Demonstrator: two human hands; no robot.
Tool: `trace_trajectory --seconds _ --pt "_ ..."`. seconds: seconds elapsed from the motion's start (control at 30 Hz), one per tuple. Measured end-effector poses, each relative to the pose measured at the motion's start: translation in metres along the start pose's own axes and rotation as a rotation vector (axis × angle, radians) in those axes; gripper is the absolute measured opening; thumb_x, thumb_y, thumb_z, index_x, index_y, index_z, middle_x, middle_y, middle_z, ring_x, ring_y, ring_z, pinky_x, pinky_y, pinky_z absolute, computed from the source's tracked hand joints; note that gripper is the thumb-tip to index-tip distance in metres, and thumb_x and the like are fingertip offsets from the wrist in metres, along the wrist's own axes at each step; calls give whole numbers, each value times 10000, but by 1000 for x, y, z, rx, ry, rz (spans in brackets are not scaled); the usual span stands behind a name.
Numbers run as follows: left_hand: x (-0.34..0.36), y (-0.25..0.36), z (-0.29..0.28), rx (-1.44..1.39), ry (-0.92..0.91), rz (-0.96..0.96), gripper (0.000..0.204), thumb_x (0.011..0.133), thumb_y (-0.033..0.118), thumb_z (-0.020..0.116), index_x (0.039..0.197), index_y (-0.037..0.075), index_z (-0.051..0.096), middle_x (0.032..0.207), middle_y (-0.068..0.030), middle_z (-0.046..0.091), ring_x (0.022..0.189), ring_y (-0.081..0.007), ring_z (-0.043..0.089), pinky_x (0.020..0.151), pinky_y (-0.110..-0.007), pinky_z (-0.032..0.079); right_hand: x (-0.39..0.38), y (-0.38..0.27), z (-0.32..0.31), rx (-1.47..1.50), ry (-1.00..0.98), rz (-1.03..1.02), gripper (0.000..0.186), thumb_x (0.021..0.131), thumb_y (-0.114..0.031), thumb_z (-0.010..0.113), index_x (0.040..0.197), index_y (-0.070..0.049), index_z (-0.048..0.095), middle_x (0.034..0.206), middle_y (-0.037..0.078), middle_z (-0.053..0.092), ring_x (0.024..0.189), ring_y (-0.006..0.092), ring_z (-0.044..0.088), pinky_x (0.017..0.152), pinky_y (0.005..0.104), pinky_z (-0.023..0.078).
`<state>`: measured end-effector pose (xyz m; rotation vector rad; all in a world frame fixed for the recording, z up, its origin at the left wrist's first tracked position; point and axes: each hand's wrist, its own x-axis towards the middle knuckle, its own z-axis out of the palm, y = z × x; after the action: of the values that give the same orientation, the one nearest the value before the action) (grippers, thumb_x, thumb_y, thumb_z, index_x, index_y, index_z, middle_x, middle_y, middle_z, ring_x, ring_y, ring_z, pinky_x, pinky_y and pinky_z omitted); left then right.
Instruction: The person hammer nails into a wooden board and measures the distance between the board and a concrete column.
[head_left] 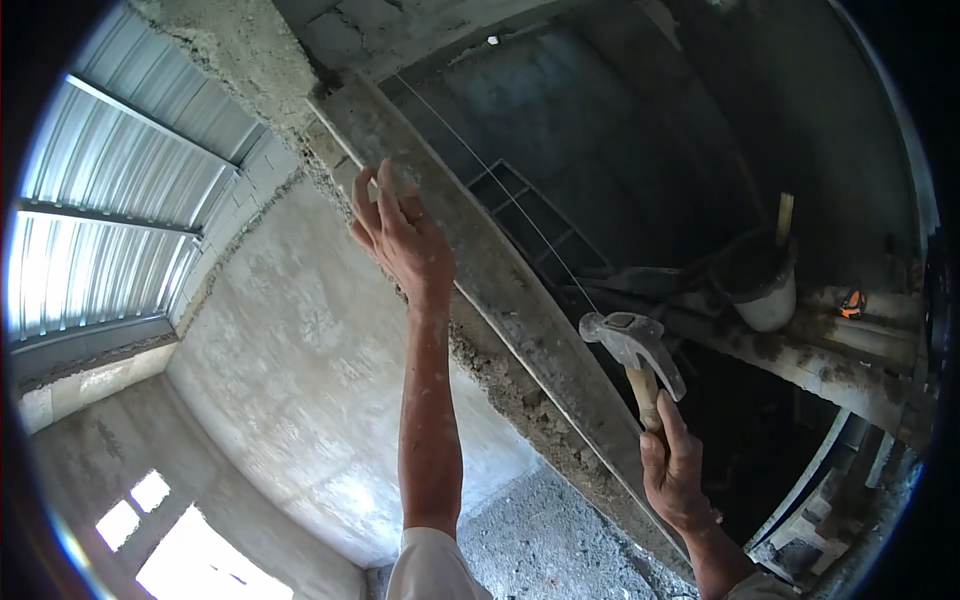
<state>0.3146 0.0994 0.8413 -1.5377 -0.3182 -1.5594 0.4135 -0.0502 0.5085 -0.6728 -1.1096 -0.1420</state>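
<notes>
The board (530,330) slants from the upper left to the lower right of the frame, along the wall's rough top (510,405). At its upper left, the left hand (405,240) reaches to the board's left edge with fingers bent and somewhat parted; I cannot tell whether they grip, press or only rest there. Right of the frame's middle, the right hand (678,475) is wrapped around the handle of the hammer (632,340), striking face turned left, claw to the right; whether the head meets the board's right edge is unclear. The step looks like steadying the board while the hammer is kept at hand; done well, the left hand would bear evenly and any blow would be short and square, well away from those fingers. Mind the board's long left edge and the crumbly strip below it, which could scrape the left forearm. The thin cord (450,131) runs down toward the hammer head, so a wide swing might snag it. The dark space right of the board seems to give the right arm most room, bounded by the bucket (770,300) and beam (830,370) at the right.
</notes>
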Motion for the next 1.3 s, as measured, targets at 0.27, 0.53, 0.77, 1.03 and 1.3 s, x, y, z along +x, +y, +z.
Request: trace_trajectory --seconds 0.27,0.53,0.77,1.03,1.3 --pt "4 -10 3 40 -12 28 528 834 -75 487 1325 106 558 1357 -133 450 1182 -258 475 1035 -478 291 20 -2 0 162 -9 177 465 1016 -143 509 1440 5 391 900 150 636 689 120 572 630 247 471" --pt "3 -2 6 53 1 30 466 868 -26 530 1309 117 578 1332 -123 485 1196 -261 473 1023 -452 308 21 1 -17 95 -86 103 505 984 -101 565 1453 -34 393 1030 171 676 884 199 683 753 280 540" --pt "11 6 -2 210 -120 301 437 836 4 592 1199 233 674 1249 -4 593 1075 -231 518 974 -422 364 21 17 -13 35 -77 -70 541 950 -78 614 1445 -55 396 1025 190 680 767 231 697 677 290 551" --pt "25 0 -9 -15 -326 435 540 727 -49 576 1163 251 684 1147 58 673 969 -202 582 896 -386 432 22 31 19 -33 -76 -252 533 1044 -188 427 1493 -1 209 730 44 529 554 90 465 489 241 389" --pt "20 -4 -10 53 -257 485 525 730 -44 581 1156 246 684 1142 73 673 969 -208 580 895 -386 431 29 20 47 98 -14 -216 445 965 -100 591 1393 -142 477 1083 175 673 639 198 669 529 283 511"
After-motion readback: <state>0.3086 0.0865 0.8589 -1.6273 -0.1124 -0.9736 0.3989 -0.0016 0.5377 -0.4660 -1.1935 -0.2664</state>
